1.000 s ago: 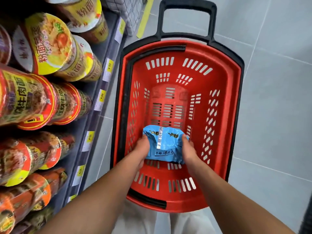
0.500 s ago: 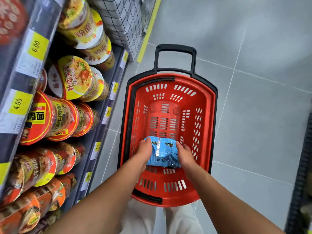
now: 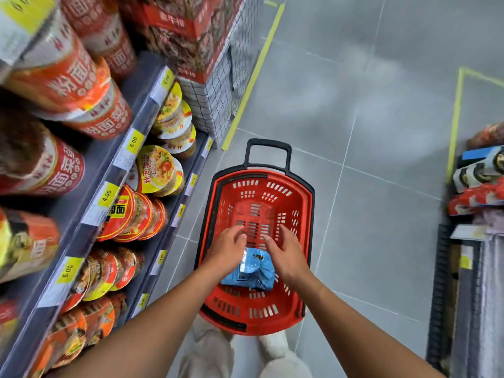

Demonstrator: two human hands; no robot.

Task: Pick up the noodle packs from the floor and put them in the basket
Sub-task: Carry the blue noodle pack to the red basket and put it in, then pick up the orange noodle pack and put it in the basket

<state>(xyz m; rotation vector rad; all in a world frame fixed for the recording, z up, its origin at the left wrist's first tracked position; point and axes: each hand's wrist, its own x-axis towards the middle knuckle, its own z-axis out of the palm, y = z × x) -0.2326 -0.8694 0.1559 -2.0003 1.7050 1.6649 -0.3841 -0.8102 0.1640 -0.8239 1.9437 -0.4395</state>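
Blue noodle pack point(image 3: 255, 271) lay inside the red basket point(image 3: 307, 214), at its near end, probably set low so it would settle flat. Left hand point(image 3: 229, 249) and right hand point(image 3: 286, 253) hovered just above it, fingers spread, gripping nothing. Cup-noodle shelf point(image 3: 152, 186) crowded the basket's left edge and a packet rack point(image 3: 477, 186) stood well apart; neither blocked the hands.
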